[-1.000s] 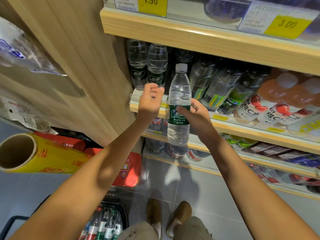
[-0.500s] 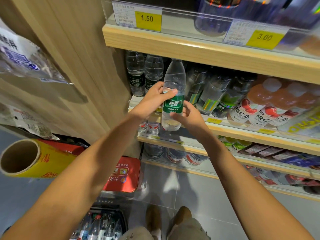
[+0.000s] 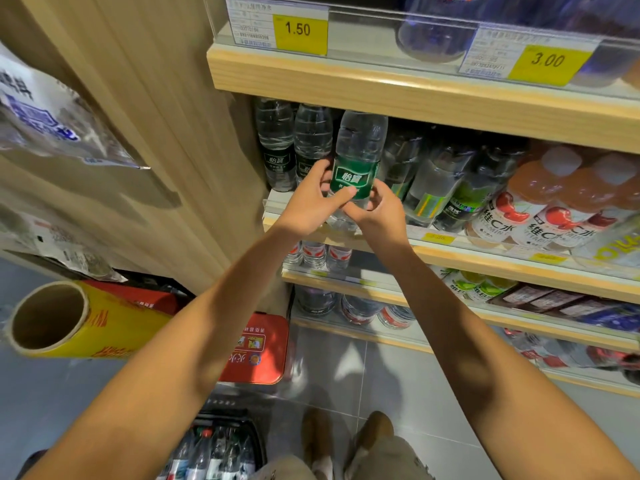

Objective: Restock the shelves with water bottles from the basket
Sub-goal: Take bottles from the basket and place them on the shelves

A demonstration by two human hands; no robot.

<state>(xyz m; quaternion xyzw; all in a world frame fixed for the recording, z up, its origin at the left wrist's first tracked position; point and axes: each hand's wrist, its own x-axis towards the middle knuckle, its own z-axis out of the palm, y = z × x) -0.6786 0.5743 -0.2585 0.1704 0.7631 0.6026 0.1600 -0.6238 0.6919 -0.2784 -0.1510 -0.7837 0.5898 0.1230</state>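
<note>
A clear water bottle [image 3: 356, 157] with a green label is held upright at the front of the second shelf [image 3: 485, 258], its top under the shelf above. My left hand [image 3: 311, 202] grips it from the left and my right hand [image 3: 379, 211] from the right, both around its lower half. Two matching bottles [image 3: 294, 147] stand just left of it on the same shelf. The black basket [image 3: 214, 448] with several more bottles sits on the floor at the bottom, below my left arm.
Right of the held bottle stand other clear drinks [image 3: 436, 181] and orange vitamin drinks [image 3: 540, 202]. A wooden side panel [image 3: 166, 133] bounds the shelves on the left. A yellow film roll [image 3: 69, 320] and a red tin [image 3: 256, 348] lie low left. Lower shelves carry more bottles.
The bottle has risen from below shelf height and moved in onto the second shelf. My left hand, free a second ago, has closed on it beside my right hand.
</note>
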